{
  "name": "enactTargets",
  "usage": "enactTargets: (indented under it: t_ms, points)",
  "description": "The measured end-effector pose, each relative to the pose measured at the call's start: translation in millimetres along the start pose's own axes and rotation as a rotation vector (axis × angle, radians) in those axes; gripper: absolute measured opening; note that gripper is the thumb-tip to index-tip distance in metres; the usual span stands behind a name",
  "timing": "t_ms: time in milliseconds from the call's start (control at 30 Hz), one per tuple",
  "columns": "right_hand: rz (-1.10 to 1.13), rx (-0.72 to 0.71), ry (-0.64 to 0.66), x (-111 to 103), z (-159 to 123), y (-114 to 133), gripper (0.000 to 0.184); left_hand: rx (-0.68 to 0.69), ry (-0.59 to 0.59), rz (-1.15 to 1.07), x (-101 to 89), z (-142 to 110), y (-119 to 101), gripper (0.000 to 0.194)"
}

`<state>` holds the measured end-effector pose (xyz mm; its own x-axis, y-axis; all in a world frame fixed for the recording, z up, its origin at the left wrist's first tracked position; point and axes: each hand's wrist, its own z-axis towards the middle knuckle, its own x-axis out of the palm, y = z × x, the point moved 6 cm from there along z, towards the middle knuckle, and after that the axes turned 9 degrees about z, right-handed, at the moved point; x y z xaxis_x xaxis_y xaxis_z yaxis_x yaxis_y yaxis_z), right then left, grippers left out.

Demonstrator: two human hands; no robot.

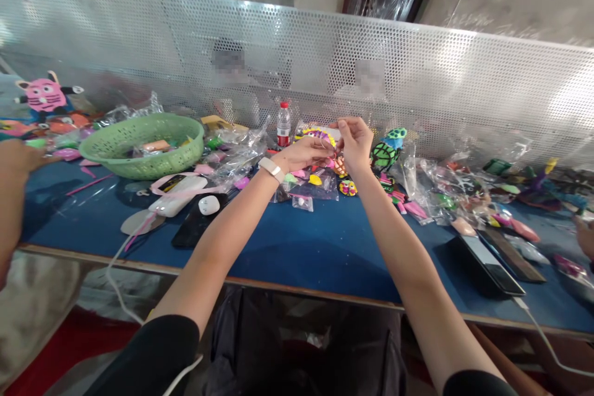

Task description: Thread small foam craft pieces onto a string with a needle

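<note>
My left hand, with a pale band on its wrist, is raised over the far middle of the blue table. Its fingers are pinched around something small and thin that I cannot make out. Close beside it, my right hand also has thumb and fingers pinched together, what they hold being hidden. Behind the hands is a yellow-edged, purple figure, partly covered. Below them lie a yellow clay-like piece, a small round colourful face and a little clear bag.
A green basket stands left, near a black phone and a white device. A red-capped bottle stands before the perforated metal screen. Another phone lies right. Other people's arms show at both edges.
</note>
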<state>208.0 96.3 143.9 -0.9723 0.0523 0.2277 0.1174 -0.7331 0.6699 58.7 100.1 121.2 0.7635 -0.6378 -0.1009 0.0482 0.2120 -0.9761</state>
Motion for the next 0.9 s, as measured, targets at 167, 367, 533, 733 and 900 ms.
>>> enactTargets:
  t_ms: [167, 367, 533, 733, 900]
  points:
    - [0.154, 0.106, -0.003, -4, 6, -14, 0.048, 0.079, -0.082, -0.022, -13.7, 5, 5, 0.026]
    - [0.241, 0.300, 0.056, 6, 0, -18, 0.042, 0.311, -0.128, 0.116, -20.7, 12, 6, 0.034]
    - [0.217, 0.442, 0.069, 17, -10, -21, 0.046, 0.328, -0.042, 0.140, -18.8, 10, 13, 0.034]
    - [0.227, 0.363, 0.147, 25, -12, -20, 0.055, 0.346, -0.097, 0.174, -25.2, 8, 8, 0.025]
    - [0.161, 0.315, 0.098, 16, -7, -22, 0.049, 0.335, -0.177, 0.176, -30.5, 11, 8, 0.025]
